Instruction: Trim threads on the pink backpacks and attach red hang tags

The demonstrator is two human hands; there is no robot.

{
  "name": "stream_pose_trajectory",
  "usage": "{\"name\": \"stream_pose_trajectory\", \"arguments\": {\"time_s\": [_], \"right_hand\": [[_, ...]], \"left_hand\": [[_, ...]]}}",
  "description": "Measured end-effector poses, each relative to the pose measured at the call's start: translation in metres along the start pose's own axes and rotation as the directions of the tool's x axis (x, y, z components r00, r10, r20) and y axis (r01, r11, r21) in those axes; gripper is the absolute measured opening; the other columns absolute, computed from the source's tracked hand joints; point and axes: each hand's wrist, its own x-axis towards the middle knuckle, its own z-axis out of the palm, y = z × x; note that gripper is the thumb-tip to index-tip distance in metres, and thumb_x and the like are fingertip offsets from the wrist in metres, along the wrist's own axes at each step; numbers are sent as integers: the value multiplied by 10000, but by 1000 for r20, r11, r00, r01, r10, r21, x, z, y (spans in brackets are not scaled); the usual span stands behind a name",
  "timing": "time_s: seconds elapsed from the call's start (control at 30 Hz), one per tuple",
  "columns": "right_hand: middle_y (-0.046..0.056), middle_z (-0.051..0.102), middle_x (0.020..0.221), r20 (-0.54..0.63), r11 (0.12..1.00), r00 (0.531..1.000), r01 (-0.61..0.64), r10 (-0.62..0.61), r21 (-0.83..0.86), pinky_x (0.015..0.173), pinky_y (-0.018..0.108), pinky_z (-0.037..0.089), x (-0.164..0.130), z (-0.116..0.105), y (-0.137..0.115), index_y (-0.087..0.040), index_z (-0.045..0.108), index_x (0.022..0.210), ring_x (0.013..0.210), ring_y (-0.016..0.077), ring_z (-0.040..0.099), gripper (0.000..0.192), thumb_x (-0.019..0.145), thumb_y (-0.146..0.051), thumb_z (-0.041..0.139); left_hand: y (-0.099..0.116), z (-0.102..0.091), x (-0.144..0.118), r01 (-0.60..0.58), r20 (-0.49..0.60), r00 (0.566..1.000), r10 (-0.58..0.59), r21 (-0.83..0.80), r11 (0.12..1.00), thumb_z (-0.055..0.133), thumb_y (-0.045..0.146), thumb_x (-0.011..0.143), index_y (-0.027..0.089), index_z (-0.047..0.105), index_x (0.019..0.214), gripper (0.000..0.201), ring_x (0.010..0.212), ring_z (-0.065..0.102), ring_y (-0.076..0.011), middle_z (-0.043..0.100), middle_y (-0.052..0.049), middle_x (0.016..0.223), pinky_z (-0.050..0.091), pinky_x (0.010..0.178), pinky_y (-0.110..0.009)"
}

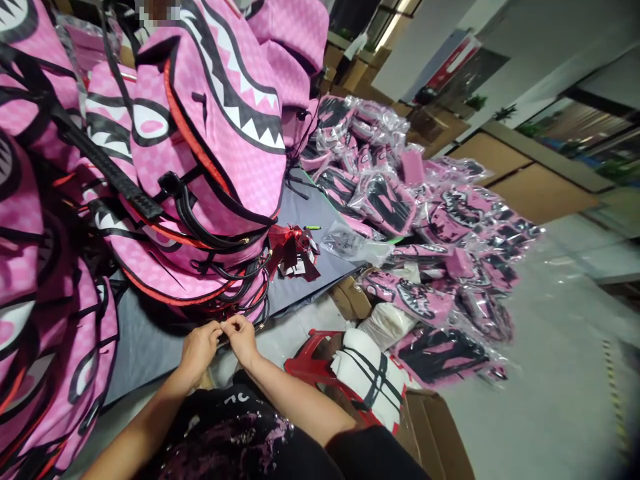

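Observation:
At the near edge of the table, my left hand (200, 348) and my right hand (241, 340) meet with their fingertips pinched together. Whatever lies between the fingers is too small to make out. Just beyond them rises a stack of pink backpacks (165, 277) with black straps, red-edged zippers and shark-teeth prints. The fingertips are close to the lower bags' black handles and zipper ends. A bundle of dark red hang tags (295, 253) lies on the grey tabletop (320, 277), right of the stack.
More pink backpacks (30, 333) crowd the left side. Several bags in clear plastic (385, 200) are heaped at the right. Below them stands a red stool (310, 357) with a strapped white bundle (367, 373) on it. A cardboard box (435, 433) is near my right arm.

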Motion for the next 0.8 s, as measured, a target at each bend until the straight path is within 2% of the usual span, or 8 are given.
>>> {"name": "stream_pose_trajectory", "arguments": {"time_s": [0.1, 0.2, 0.33, 0.47, 0.6, 0.7, 0.8], "right_hand": [[-38, 544, 611, 6, 1000, 1000, -6, 6, 2, 582, 247, 369, 0, -2, -2, -197, 588, 606, 582, 116, 453, 167, 654, -345, 650], [-41, 540, 605, 6, 1000, 1000, -13, 13, 6, 575, 243, 364, 1, -4, -3, -199, 579, 599, 584, 115, 452, 152, 655, -324, 645], [-41, 547, 602, 26, 1000, 999, -25, 25, 11, 572, 242, 368, 1, -7, -4, -196, 583, 607, 584, 113, 457, 160, 665, -329, 651], [-49, 526, 584, 52, 999, 998, -41, 40, 14, 559, 233, 365, 2, -12, -6, -194, 585, 621, 571, 106, 447, 164, 671, -338, 648], [-54, 524, 571, 71, 998, 996, -60, 59, 14, 544, 226, 364, 3, -16, -6, -191, 584, 621, 553, 99, 441, 171, 674, -337, 655], [-56, 507, 561, 73, 997, 994, -80, 79, 14, 525, 225, 354, 6, -21, -5, -192, 573, 616, 535, 97, 428, 179, 681, -341, 649], [-57, 496, 559, 82, 995, 992, -96, 95, 17, 524, 223, 361, 11, -25, -5, -195, 554, 618, 533, 98, 434, 169, 679, -330, 636]], "left_hand": [[1, 2, 0, 14, -40, 999, -14, 21, 1000, 504, 261, 926, 217, 634, 900, 140, 767, 639, -153, 711, -16, 841, 336, 648, -227], [3, 2, -1, -7, -19, 1000, 7, 16, 1000, 493, 250, 930, 239, 645, 925, 152, 761, 641, -137, 718, 3, 847, 349, 657, -218], [6, 4, -1, 35, -49, 998, -33, 31, 999, 514, 274, 917, 213, 621, 863, 135, 738, 631, -147, 703, -7, 809, 343, 648, -226], [9, 8, 0, 21, 13, 1000, -21, 16, 1000, 472, 265, 939, 234, 644, 919, 176, 732, 652, -134, 712, 16, 795, 366, 651, -210], [15, 10, -2, 72, -40, 997, -70, 52, 996, 465, 273, 936, 209, 640, 917, 187, 826, 658, -177, 726, -34, 896, 361, 685, -243], [21, 9, -3, 66, -9, 998, -66, 41, 997, 463, 293, 943, 238, 654, 948, 199, 802, 659, -159, 733, -1, 865, 375, 687, -233], [27, 8, -3, 98, -36, 995, -96, 66, 993, 463, 308, 946, 227, 646, 901, 206, 804, 651, -166, 731, -11, 877, 367, 679, -239]]}}
